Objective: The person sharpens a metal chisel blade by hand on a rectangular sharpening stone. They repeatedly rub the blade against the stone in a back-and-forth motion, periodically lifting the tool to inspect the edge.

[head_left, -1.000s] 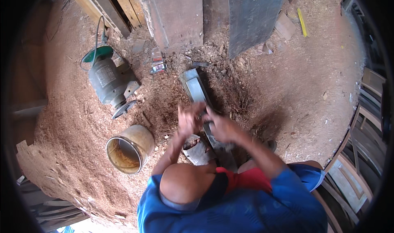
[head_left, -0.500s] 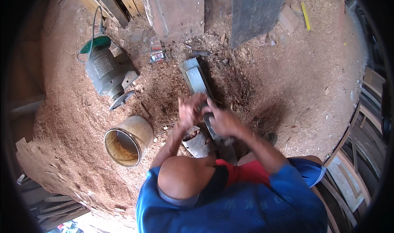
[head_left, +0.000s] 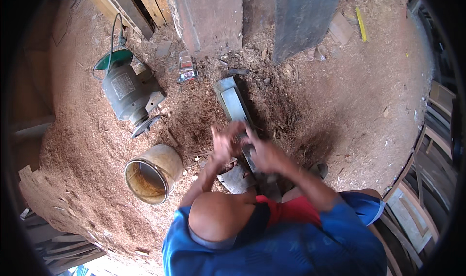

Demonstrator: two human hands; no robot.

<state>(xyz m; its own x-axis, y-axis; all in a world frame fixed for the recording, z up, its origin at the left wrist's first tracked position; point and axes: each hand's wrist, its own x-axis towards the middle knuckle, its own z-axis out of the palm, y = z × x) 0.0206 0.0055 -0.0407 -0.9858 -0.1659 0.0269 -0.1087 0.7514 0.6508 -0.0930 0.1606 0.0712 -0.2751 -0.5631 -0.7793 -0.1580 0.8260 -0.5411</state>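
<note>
A pale grey rectangular block (head_left: pixel 234 105), like a whetstone, lies on a long narrow board (head_left: pixel 225 84) on the ground in front of me. At its near end, my left hand (head_left: pixel 225 144) and my right hand (head_left: pixel 264 154) come together with bent fingers. Both are smeared by motion. They seem to grip something dark between them, pressed down on the block, but the fingers cover it and its kind cannot be made out. Below my left hand shows my foot in a grey sandal (head_left: pixel 236 180), beside the board.
To the left stand a grey electric motor (head_left: pixel 126 91) with a disc and cable, and a dirty bucket (head_left: pixel 170 164) with liquid. Boards (head_left: pixel 208 18) lean ahead. Curved wooden pieces (head_left: pixel 412 217) are stacked at right. A yellow strip (head_left: pixel 361 24) lies on the shaving-covered ground (head_left: pixel 369 106).
The whole view has shifted slightly, so things sit lower in the picture. Both hands stay together at the block's near end, perhaps a little closer to me.
</note>
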